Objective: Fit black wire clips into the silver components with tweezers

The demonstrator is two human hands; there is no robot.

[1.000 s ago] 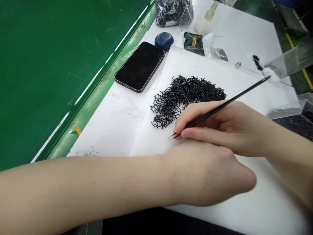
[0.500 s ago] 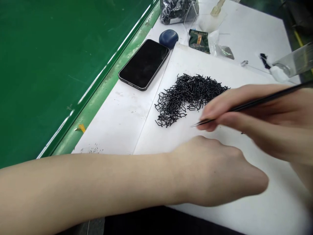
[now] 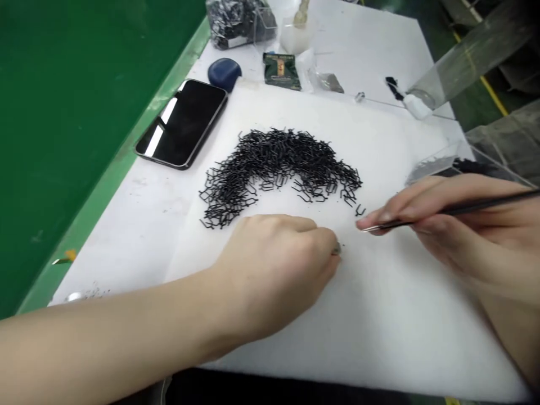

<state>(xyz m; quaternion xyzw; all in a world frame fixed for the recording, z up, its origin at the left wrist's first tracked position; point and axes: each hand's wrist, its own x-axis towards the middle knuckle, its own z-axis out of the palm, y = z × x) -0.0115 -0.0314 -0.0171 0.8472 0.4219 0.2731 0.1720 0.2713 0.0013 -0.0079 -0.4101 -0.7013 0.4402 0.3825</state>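
Note:
My right hand (image 3: 459, 225) grips dark tweezers (image 3: 472, 208) like a pen, the bare metal tips pointing left. Close to those tips lies a single small black forked piece (image 3: 360, 211). My left hand (image 3: 287, 264) is closed, knuckles up, over the white sheet (image 3: 379, 315). A bit of something small and greyish (image 3: 336, 249) shows at its curled fingers; its kind cannot be made out. Beyond both hands, many black forked pieces (image 3: 278, 154) form a curved heap, with looser ones along its inner edge.
Left of the heap lies a black phone (image 3: 183, 124), with a dark blue rounded object (image 3: 224, 73) behind it. A green packet (image 3: 281, 71) and a plastic bag of black material (image 3: 236, 22) are at the back. A clear tube (image 3: 468, 56) and a clear tray (image 3: 447, 163) stand right.
The view has shifted right, so the heap and phone appear further left. My left hand has turned and its fingers now show. The tweezer tips have moved away from the heap's inner side to the right.

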